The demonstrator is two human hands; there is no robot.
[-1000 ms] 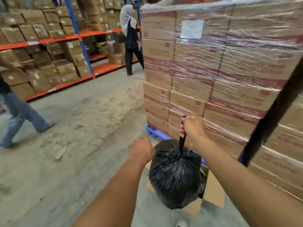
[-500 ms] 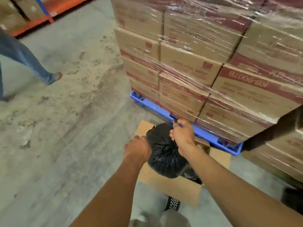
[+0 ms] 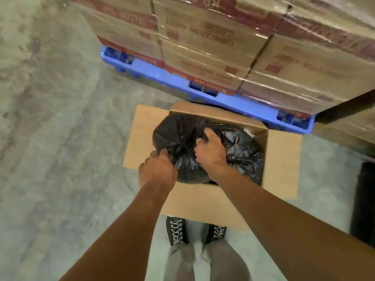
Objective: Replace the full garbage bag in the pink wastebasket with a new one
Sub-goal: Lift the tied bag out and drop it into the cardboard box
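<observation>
A full black garbage bag (image 3: pixel 178 134), tied at the top, sits in the left part of an open cardboard box (image 3: pixel 203 199) on the floor. My left hand (image 3: pixel 158 171) grips the bag's plastic near the knot. My right hand (image 3: pixel 211 151) lies on the bag's right side, fingers curled into the plastic. More crumpled black plastic (image 3: pixel 245 151) fills the box's right part. The pink wastebasket is out of view.
A blue pallet (image 3: pixel 239 102) stacked with shrink-wrapped cartons (image 3: pixel 213 37) stands right behind the box. My two shoes (image 3: pixel 176 230) are at the box's near flap. A dark ribbed object (image 3: pixel 363 199) is at the right edge. Bare concrete floor (image 3: pixel 60 138) stretches left.
The bag hung from my right hand by its tie and has come down into the box. My left hand now grips it too. My view tilted down.
</observation>
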